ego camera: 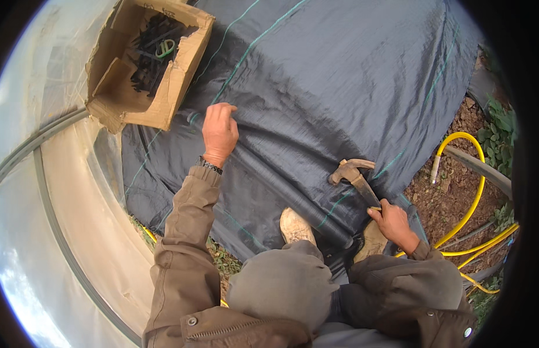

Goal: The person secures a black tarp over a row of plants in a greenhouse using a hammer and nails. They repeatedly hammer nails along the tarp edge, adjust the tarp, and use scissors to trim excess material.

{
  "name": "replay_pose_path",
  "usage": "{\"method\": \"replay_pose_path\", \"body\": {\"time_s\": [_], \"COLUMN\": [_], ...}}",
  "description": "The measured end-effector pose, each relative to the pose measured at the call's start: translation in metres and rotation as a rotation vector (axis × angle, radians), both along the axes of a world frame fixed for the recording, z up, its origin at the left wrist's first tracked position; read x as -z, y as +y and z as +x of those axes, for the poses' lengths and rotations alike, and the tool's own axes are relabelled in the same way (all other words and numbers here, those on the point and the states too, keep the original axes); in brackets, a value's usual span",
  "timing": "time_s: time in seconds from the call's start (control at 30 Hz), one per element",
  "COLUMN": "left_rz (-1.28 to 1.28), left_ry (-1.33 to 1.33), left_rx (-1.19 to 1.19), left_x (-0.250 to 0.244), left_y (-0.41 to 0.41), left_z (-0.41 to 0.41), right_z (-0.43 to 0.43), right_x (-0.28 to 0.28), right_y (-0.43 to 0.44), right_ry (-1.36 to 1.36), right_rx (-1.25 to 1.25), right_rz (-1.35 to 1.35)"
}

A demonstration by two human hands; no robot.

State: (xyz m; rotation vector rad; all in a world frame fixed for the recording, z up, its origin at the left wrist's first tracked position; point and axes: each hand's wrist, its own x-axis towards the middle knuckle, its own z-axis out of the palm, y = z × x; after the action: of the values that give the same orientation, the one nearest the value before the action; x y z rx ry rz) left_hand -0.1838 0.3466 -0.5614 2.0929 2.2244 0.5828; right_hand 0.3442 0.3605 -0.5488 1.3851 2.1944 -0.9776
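My right hand (394, 222) grips the handle of a rusty claw hammer (360, 180), its head pointing up and to the left over the ground cover. My left hand (220, 130) is at the near end of a crease in the black woven ground-cover fabric (334, 82), just right of a cardboard box. Its fingers are curled, and whether they pinch anything is hidden. A rolled length of the same fabric (291, 191) runs diagonally from beside my left hand down to my boots. Green marking threads cross the sheet.
The torn cardboard box (171, 108) holds many black plastic pegs (154, 43) and a green-handled item (165, 48). Translucent plastic sheeting (99, 174) with a curved rail (56, 128) rises at left. A yellow hose (478, 191) loops over bare soil (452, 198) at right, near green plants (500, 135).
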Motion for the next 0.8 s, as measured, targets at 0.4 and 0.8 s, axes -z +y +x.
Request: {"method": "replay_pose_path", "body": {"time_s": [0.4, 0.8], "left_rz": [-0.518, -0.841], "left_ry": [0.333, 0.296], "left_rx": [0.409, 0.523], "left_x": [0.004, 0.004], "left_y": [-0.070, -0.051], "left_z": [0.078, 0.075], "right_z": [-0.114, -0.137], "right_x": [0.009, 0.036], "right_y": [-0.022, -0.061], "right_ry": [0.543, 0.627], "right_rx": [-0.458, -0.400], "right_rz": [-0.038, -0.105]}}
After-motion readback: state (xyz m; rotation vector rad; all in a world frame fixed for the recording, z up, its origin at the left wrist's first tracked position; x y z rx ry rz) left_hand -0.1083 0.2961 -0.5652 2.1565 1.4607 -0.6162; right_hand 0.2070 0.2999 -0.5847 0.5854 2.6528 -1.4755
